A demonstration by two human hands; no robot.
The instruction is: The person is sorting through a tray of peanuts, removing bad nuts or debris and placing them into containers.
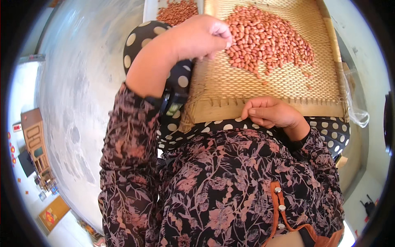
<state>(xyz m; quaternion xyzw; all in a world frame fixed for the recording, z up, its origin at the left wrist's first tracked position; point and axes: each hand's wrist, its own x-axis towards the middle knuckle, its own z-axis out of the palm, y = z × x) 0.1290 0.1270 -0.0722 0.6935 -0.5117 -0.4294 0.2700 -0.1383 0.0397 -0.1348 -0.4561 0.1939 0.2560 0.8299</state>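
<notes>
A woven bamboo tray [224, 84] rests across my lap with a wide heap of shelled, red-skinned peanuts [269, 39] on its far part. My left hand [207, 37] is at the left edge of that heap, its fingers pinched together; whatever is between them is hidden. Close to my body, my right hand [271, 113] lies at the tray's near rim with curled fingers, and its palm is out of sight. Beyond my left hand is a white tray [149, 12] holding more red peanuts [179, 12]. A few stray peanuts lie nearer me on the weave.
Dark polka-dot cloth [181, 80] covers my legs under the bamboo tray. A clear plastic bag [357, 109] hangs by the tray's right side. Pale, glossy floor [78, 103] spreads to the left, with a wooden cabinet [37, 144] at the far left.
</notes>
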